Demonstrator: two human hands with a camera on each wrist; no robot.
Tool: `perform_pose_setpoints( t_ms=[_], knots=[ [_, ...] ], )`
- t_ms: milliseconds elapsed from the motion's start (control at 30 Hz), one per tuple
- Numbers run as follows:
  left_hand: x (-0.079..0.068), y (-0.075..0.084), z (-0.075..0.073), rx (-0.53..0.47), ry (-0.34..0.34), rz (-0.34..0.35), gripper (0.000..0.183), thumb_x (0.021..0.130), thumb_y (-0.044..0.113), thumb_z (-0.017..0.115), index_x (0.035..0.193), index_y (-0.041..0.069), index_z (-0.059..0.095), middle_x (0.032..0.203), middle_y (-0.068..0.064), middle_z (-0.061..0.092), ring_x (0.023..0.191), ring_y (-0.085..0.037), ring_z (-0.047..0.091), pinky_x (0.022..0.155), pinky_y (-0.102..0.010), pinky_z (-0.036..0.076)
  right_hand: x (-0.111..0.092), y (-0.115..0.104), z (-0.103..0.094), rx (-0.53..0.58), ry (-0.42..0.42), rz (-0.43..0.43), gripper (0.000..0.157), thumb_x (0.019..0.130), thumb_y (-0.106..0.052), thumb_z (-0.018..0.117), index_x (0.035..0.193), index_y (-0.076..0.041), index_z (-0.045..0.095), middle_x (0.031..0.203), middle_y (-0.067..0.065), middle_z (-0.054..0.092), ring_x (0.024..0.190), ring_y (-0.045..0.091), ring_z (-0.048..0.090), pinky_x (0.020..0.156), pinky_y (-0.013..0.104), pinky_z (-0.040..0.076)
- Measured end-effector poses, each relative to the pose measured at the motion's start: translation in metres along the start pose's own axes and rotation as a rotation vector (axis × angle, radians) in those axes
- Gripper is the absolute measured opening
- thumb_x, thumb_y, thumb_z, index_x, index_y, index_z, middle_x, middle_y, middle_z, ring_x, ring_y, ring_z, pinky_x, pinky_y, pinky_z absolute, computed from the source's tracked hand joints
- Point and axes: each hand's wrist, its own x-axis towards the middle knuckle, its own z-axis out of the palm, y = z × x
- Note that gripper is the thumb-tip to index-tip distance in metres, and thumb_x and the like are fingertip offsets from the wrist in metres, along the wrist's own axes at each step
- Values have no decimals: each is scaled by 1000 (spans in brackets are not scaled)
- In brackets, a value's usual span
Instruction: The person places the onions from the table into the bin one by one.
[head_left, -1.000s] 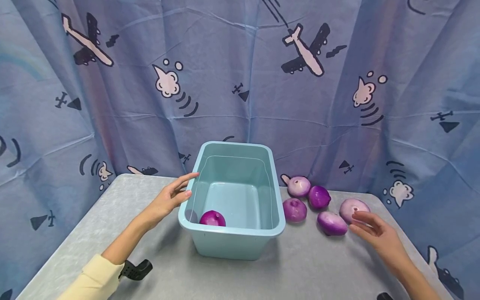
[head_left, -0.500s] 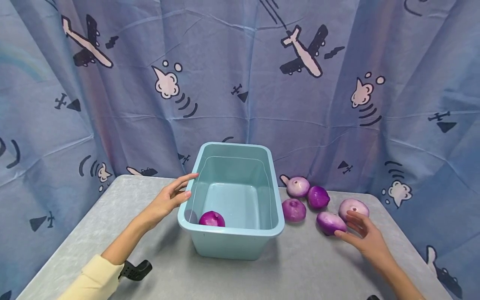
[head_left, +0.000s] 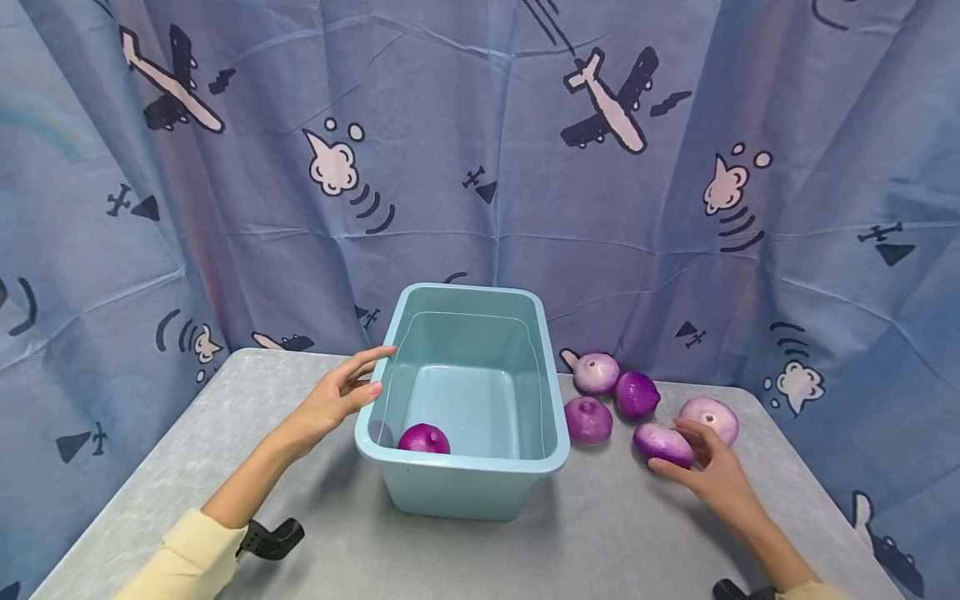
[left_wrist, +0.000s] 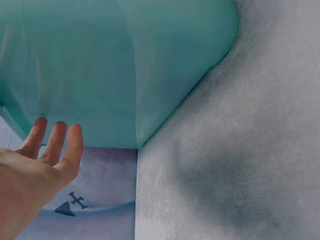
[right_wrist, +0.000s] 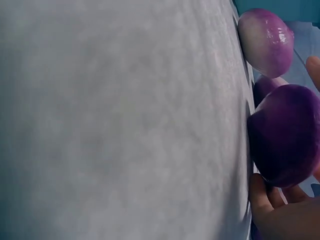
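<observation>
Onion (head_left: pixel 660 445) in the head view lies on its side at the front of its group, pale and glossy on top, purple below. The right hand (head_left: pixel 712 479), which was well apart on the right one second ago, now curves its thumb and fingers around the right end; how firmly, I cannot tell. The left hand (head_left: pixel 330 407) has not moved: its fingers are extended, touching the rim of the blue tub (head_left: pixel 459 492) and gripping nothing. A second onion (head_left: pixel 424 438) is inside the tub; four others (head_left: pixel 588 421) are near the first. The table (head_left: pixel 315 508) is grey, before a blue curtain (head_left: pixel 427 117) printed with planes.

From the left wrist, three fingers reach up by the tub wall.

From the right wrist, the held onion looks smooth and dark purple, fingertips beside it.
</observation>
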Motion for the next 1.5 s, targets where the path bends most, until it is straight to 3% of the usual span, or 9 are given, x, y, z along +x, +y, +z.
perform_pose_setpoints(
  t_ms=[233,367,600,833,1067,1300,1500],
  knots=[
    [1,1,-1,17,1,-3,55,103,21,59,155,18,42,152,-24,41,129,-45,49,94,-43,50,4,1,6,-11,28,-23,69,87,-18,84,141,6,48,134,28,55,116,8,49,89,4,33],
    [2,1,-1,21,-1,-4,55,103,22,59,155,19,43,152,-21,42,128,-40,52,95,-45,50,6,1,7,-12,36,-3,67,87,-18,84,140,6,51,133,27,57,111,2,49,86,6,35],
    [1,-2,-2,20,6,-9,54,103,21,59,155,17,43,153,-22,41,130,-46,49,94,-44,50,6,3,7,12,34,19,66,87,-18,84,139,6,52,133,28,56,105,-9,47,85,6,37],
    [1,0,-3,69,35,-1,53,101,19,62,153,16,48,156,-12,40,134,-39,47,103,-51,42,10,4,3,26,57,-22,65,85,-16,86,138,5,54,132,26,57,107,-13,46,87,5,36],
    [1,5,-5,85,34,-19,54,100,21,66,151,19,50,156,-8,42,136,-36,45,106,-54,38,11,1,-6,63,56,-74,60,87,-10,83,137,6,55,123,-4,61,107,-10,51,87,7,40],
    [3,9,-7,112,33,-23,53,99,21,69,149,18,54,151,-5,48,134,-31,49,104,-46,42,8,-8,-13,71,18,11,65,92,-21,80,145,1,51,131,1,56,112,-6,46,87,6,38],
    [4,15,-7,149,59,-33,51,97,22,72,145,16,58,146,-5,54,136,-30,45,104,-50,41,7,-9,-12,142,-2,-24,62,93,-17,78,145,3,50,127,-14,57,113,-7,49,90,8,40]
  ],
)
